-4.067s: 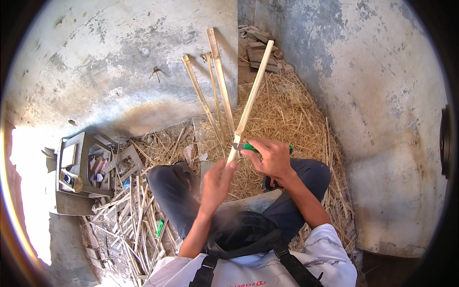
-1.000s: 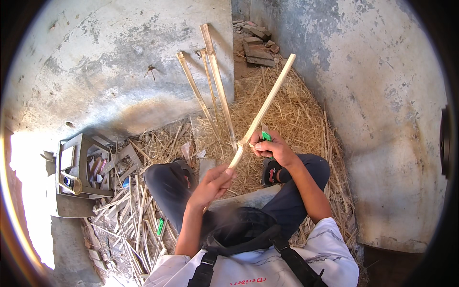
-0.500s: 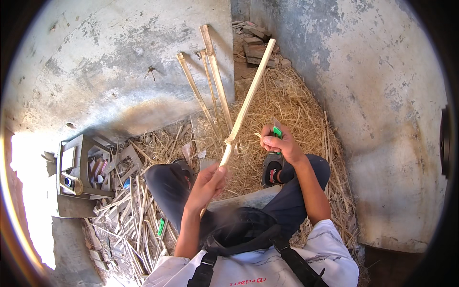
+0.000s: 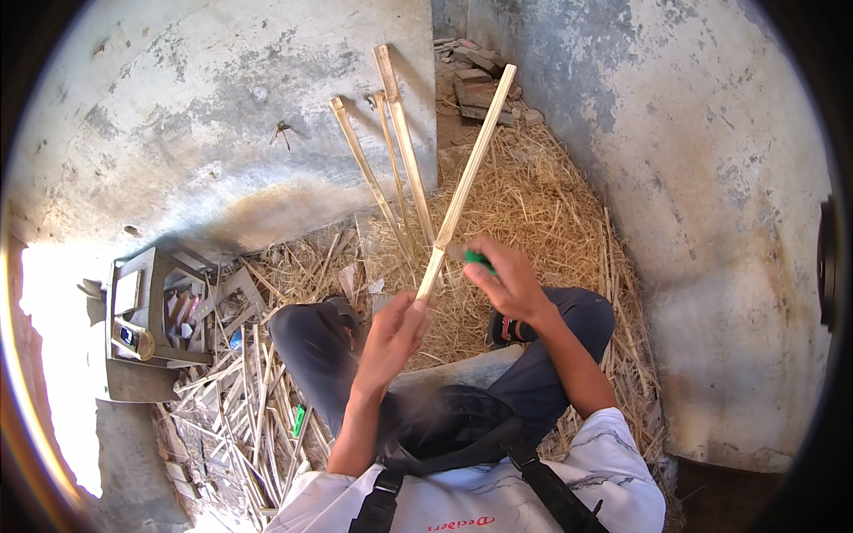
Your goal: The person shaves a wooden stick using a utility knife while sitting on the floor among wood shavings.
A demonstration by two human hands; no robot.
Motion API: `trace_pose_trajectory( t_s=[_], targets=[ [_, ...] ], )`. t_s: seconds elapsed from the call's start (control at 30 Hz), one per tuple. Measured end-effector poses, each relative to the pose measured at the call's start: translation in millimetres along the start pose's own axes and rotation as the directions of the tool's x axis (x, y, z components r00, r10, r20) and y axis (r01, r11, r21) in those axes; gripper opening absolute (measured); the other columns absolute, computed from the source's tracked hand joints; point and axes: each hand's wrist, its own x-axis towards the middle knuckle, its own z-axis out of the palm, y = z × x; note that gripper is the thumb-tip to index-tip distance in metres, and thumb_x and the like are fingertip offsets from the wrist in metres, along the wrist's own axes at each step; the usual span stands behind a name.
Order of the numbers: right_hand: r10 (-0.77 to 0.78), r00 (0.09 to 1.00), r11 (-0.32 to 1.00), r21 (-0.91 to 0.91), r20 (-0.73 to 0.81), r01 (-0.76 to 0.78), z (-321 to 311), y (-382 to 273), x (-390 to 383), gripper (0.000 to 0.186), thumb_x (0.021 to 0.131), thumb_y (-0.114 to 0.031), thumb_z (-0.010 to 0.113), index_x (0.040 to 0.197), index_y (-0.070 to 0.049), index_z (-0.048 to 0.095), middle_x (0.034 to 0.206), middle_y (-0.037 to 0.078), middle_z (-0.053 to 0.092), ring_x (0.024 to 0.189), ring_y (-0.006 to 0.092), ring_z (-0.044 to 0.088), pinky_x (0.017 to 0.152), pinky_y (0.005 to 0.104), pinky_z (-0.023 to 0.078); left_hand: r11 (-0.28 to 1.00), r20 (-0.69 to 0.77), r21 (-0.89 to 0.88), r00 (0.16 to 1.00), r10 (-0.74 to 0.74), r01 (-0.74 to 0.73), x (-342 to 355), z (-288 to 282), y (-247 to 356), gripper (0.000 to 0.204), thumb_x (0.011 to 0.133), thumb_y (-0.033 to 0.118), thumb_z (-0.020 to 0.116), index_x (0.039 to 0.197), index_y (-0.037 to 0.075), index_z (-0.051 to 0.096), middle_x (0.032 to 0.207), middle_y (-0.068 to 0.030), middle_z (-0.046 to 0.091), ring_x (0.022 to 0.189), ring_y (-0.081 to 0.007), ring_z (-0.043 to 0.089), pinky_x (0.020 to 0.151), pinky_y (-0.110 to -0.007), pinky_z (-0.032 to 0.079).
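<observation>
1. One pale, bamboo-like strip point(image 4: 477, 155) is in front of the person, held at a slant, its top end reaching up and rightward over the straw point(image 4: 542, 209).
2. The left hand point(image 4: 391, 336) has its grip closed around the strip's lower part, below a small joint partway along it.
3. The right hand point(image 4: 508, 277) has its grip wrapped round a green-handled blade tool point(image 4: 480, 259). The blade is blurred just beside the strip, near that joint; whether its edge touches cannot be told.
4. By its look, the strip should be light and fairly stiff, with some spring toward the far, unsupported end. Its dry surface seems unlikely to slip, though the split edges could be sharp or shed splinters.
5. The joint is probably the toughest spot, and the grain on either side likelier to split lengthwise. The surest hold seems low, fingers kept clear of the blade, much as the left hand has it.
6. Three similar strips point(image 4: 402, 133) lean against the wall point(image 4: 222, 107), and a second green tool point(image 4: 298, 421) lies among scrap sticks point(image 4: 255, 400) on the left.
</observation>
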Motion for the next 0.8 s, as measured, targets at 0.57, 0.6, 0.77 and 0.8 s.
trace_pose_trajectory(
  t_s=[0.57, 0.6, 0.77, 0.8],
  targets=[
    [-0.224, 0.971, 0.917, -0.355, -0.086, 0.18, 25, -13, -3, 0.035, 0.103, -0.043, 0.073, 0.106, -0.008, 0.074, 0.085, 0.007, 0.074, 0.068, 0.0283, 0.073, 0.056, 0.0398, 0.054, 0.864, -0.21, 0.485, 0.941, 0.265, -0.135, 1, 17, 4, 0.024, 0.112, 0.02, 0.06, 0.12, 0.001, 0.072, 0.074, -0.0123, 0.063, 0.065, -0.018, 0.059, 0.064, -0.037, 0.047],
    [-0.223, 0.971, 0.918, -0.353, -0.087, 0.179, 25, -14, -2, 0.035, 0.103, -0.043, 0.073, 0.106, -0.008, 0.074, 0.085, 0.007, 0.074, 0.068, 0.0282, 0.073, 0.056, 0.0398, 0.054, 0.855, -0.211, 0.499, 0.937, 0.277, -0.14, 1, 18, 5, 0.024, 0.112, 0.02, 0.06, 0.12, 0.001, 0.072, 0.074, -0.0129, 0.063, 0.065, -0.0191, 0.06, 0.064, -0.038, 0.047],
    [-0.157, 0.985, 0.928, -0.352, -0.071, 0.123, 23, -20, -2, 0.036, 0.1, -0.041, 0.077, 0.103, -0.005, 0.076, 0.089, 0.011, 0.077, 0.067, 0.0295, 0.073, 0.058, 0.0396, 0.056, 0.835, -0.22, 0.528, 0.924, 0.314, -0.158, 1, 17, 3, 0.022, 0.112, 0.019, 0.06, 0.118, 0.0, 0.071, 0.073, -0.0152, 0.065, 0.062, -0.0249, 0.063, 0.063, -0.04, 0.048],
    [-0.16, 0.984, 0.924, -0.362, -0.074, 0.123, 23, -21, -2, 0.035, 0.101, -0.041, 0.077, 0.103, -0.006, 0.076, 0.088, 0.01, 0.077, 0.067, 0.029, 0.074, 0.058, 0.0398, 0.056, 0.832, -0.222, 0.533, 0.925, 0.309, -0.15, 1, 17, 2, 0.022, 0.112, 0.019, 0.061, 0.118, 0.0, 0.07, 0.073, -0.0159, 0.066, 0.062, -0.0262, 0.065, 0.062, -0.041, 0.048]
  ],
)
